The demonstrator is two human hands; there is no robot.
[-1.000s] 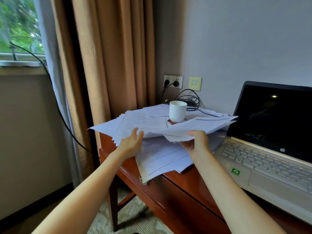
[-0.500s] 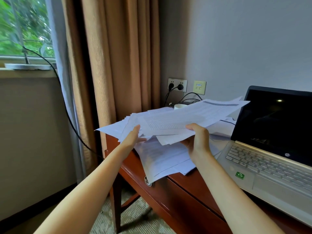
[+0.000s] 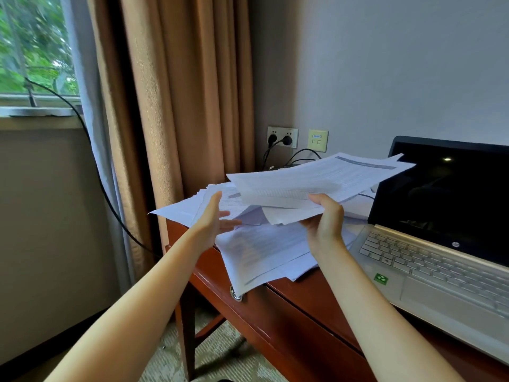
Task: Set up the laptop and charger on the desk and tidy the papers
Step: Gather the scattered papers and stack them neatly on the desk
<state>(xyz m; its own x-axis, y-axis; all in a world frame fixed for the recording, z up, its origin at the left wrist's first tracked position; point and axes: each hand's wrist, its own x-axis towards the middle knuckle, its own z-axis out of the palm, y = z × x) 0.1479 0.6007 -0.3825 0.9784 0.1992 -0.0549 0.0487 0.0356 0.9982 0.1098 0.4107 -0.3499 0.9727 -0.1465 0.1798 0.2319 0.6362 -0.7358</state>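
My right hand (image 3: 325, 221) grips a bundle of printed sheets (image 3: 316, 180), lifted above the desk and tilted up toward the laptop. My left hand (image 3: 213, 220) is open with straight fingers, edge-on beside the loose papers (image 3: 259, 246) that lie spread over the desk's left end. An open silver laptop (image 3: 440, 244) with a dark screen sits on the right of the desk (image 3: 289, 301). Black charger cables (image 3: 300, 155) run from the wall socket (image 3: 282, 137) behind the lifted sheets; the charger brick and the cup are hidden.
Tan curtains (image 3: 179, 92) hang just left of the desk, with a window (image 3: 33, 51) and a black cable (image 3: 104, 194) trailing down from the sill. Some sheets overhang the desk's front edge above a drawer knob (image 3: 236, 295). Carpet lies below.
My right hand has raised the bundle higher, so it now hides the white cup. My left hand has come off the papers and turned edge-on with fingers straight.
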